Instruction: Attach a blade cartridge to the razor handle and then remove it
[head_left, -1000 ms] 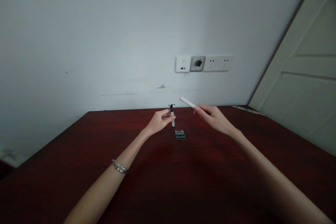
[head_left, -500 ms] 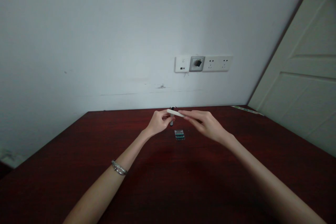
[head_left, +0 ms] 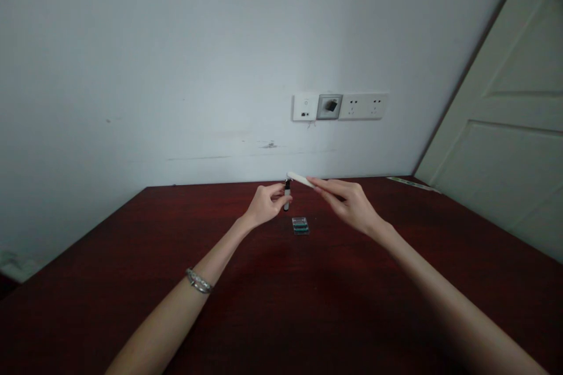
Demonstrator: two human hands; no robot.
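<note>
My left hand (head_left: 266, 204) pinches a small razor (head_left: 287, 196) by its black and silver handle, held upright with the head at the top. Between the fingertips of my right hand (head_left: 349, 202) is a slim, flat white stick (head_left: 299, 179) with a rounded end. Its far end is by the razor's head; whether they touch I cannot tell. Below the hands, a small clear plastic case (head_left: 301, 226) with green strips inside lies on the dark red table (head_left: 281, 304).
Behind the table stands a white wall (head_left: 197, 70) with a row of sockets (head_left: 363, 106) and a black plug (head_left: 331, 105). A pale door (head_left: 514, 129) is at the right. Near the table's back right corner lies a thin printed strip (head_left: 413, 184).
My right hand has moved the white stick slightly up and to the right, from across the razor's handle to its head. My left hand stays nearly in place, still holding the razor.
</note>
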